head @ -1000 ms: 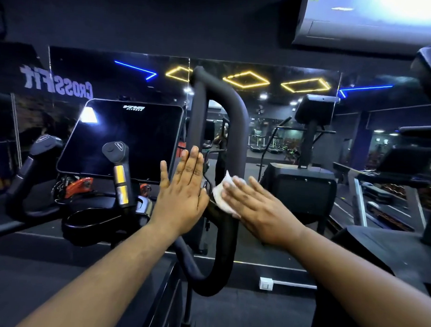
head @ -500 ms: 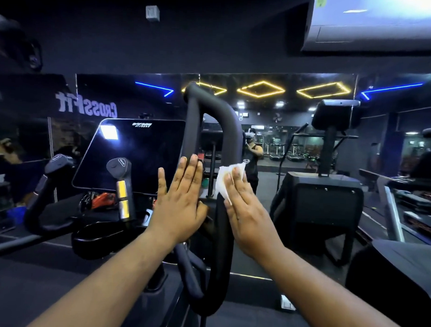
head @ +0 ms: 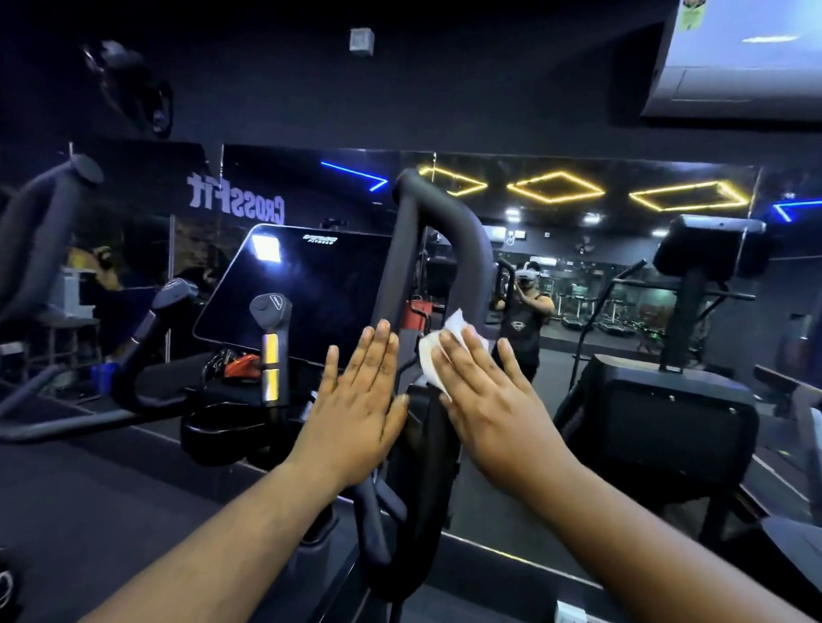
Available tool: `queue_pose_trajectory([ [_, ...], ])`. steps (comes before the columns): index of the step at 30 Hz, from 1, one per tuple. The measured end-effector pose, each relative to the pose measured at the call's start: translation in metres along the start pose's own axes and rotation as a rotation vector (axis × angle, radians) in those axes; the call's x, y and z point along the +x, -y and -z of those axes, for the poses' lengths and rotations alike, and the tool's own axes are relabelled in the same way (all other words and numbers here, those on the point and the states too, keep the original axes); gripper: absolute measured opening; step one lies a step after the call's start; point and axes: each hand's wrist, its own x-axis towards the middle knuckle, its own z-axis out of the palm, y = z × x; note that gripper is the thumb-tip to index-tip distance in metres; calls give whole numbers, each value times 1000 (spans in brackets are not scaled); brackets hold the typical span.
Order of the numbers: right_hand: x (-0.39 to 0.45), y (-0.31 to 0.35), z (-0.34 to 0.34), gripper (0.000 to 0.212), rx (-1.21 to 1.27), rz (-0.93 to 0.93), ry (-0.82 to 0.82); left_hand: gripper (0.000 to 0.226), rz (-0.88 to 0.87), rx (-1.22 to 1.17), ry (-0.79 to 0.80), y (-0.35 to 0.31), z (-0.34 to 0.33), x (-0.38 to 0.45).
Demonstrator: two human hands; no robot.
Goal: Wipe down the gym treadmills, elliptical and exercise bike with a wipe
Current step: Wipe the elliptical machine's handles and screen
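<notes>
A black looped handlebar (head: 472,248) of the elliptical rises in the middle of the view. My right hand (head: 494,402) presses a white wipe (head: 438,354) flat against the right side of that bar, fingers straight. On the bar's left side my left hand (head: 359,402) lies flat with straight fingers. The machine's dark console screen (head: 302,289) stands just left of the bar, with a short grip with silver sensor bands (head: 270,348) in front of it.
A wall mirror (head: 564,270) runs behind the machines and reflects a person. Another black machine with a console (head: 676,413) stands to the right. A further handlebar (head: 24,251) rises at far left. An air conditioner (head: 753,57) hangs top right.
My right hand has slid the wipe upward along the bar from its lower bend. My left hand stays flat on the left side. The camera has tilted and pulled back.
</notes>
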Motion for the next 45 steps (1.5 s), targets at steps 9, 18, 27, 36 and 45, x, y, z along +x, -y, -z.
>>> queue_pose_trajectory([
  [9, 100, -30, 69, 54, 97, 31, -45, 95, -28, 64, 129, 24, 24, 11],
  [18, 176, -18, 57, 57, -210, -100, 182, 104, -108, -31, 41, 37, 14, 13],
  [27, 150, -5, 46, 58, -91, -39, 243, 133, -72, -157, 104, 54, 4, 18],
  [36, 143, 34, 26, 54, -121, 122, 311, 156, 18, -233, 191, 58, 19, 27],
  [45, 100, 38, 31, 63, -60, 52, 335, 154, -33, -269, 164, 60, 24, 23],
])
